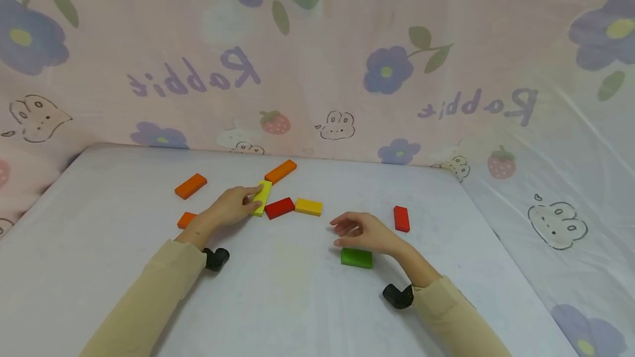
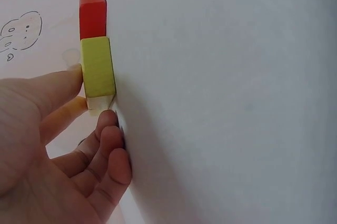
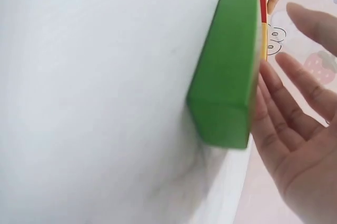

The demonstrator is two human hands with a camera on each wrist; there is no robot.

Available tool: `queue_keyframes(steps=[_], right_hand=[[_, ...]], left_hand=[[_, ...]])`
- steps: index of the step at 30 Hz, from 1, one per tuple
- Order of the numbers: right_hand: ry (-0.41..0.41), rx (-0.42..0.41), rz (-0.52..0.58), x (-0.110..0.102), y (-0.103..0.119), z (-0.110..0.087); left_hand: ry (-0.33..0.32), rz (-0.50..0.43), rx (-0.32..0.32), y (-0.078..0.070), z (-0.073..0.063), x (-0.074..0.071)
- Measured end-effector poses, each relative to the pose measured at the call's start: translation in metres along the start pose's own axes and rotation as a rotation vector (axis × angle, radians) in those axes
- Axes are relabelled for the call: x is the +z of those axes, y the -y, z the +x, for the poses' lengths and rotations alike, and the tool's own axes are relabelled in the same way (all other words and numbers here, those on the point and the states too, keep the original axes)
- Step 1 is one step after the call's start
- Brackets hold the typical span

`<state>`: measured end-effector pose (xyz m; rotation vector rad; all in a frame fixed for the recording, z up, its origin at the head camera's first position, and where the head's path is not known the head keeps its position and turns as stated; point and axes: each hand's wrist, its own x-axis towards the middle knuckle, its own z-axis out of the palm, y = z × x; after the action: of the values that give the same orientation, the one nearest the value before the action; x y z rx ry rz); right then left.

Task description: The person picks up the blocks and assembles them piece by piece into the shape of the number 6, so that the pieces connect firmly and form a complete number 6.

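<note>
My left hand [image 1: 234, 206] pinches a lime-yellow block [image 1: 262, 198] between thumb and fingers. In the left wrist view the thumb and index finger lie along the sides of this block [image 2: 98, 67], while the other fingers curl below it. Its near end meets a red block [image 1: 280, 208], and a yellow block [image 1: 308, 206] follows on the right. An orange block [image 1: 281, 171] sits at its far end. My right hand [image 1: 366, 231] holds nothing; its fingers are loosely bent just beyond a green block [image 1: 356, 258]. In the right wrist view the green block [image 3: 225, 55] stands beside those fingers.
Two more orange blocks lie at the left, one farther back [image 1: 190, 186] and one partly hidden behind the left wrist [image 1: 186, 220]. Another red block [image 1: 402, 218] lies right of the right hand. A patterned cloth [image 1: 307, 70] hangs behind the white table [image 1: 278, 302].
</note>
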<state>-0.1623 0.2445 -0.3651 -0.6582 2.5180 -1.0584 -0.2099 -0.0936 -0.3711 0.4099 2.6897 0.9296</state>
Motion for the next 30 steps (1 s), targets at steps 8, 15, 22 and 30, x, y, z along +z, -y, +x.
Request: queue_keyframes(steps=[8,15,22,30], right_hand=[[0.025,-0.046,0.011,-0.001,-0.007,-0.015],[0.017,-0.05,-0.031,0.0,-0.01,-0.025],[0.027,-0.058,-0.067,0.002,-0.01,-0.033],[0.028,-0.054,-0.107,0.001,-0.011,-0.036]], left_hand=[[-0.009,-0.014,0.016,0.001,0.0,0.001],[-0.01,-0.006,0.013,0.001,0.0,0.001],[-0.006,0.001,0.001,0.0,-0.001,0.002],[-0.003,-0.009,0.005,0.001,0.002,0.001]])
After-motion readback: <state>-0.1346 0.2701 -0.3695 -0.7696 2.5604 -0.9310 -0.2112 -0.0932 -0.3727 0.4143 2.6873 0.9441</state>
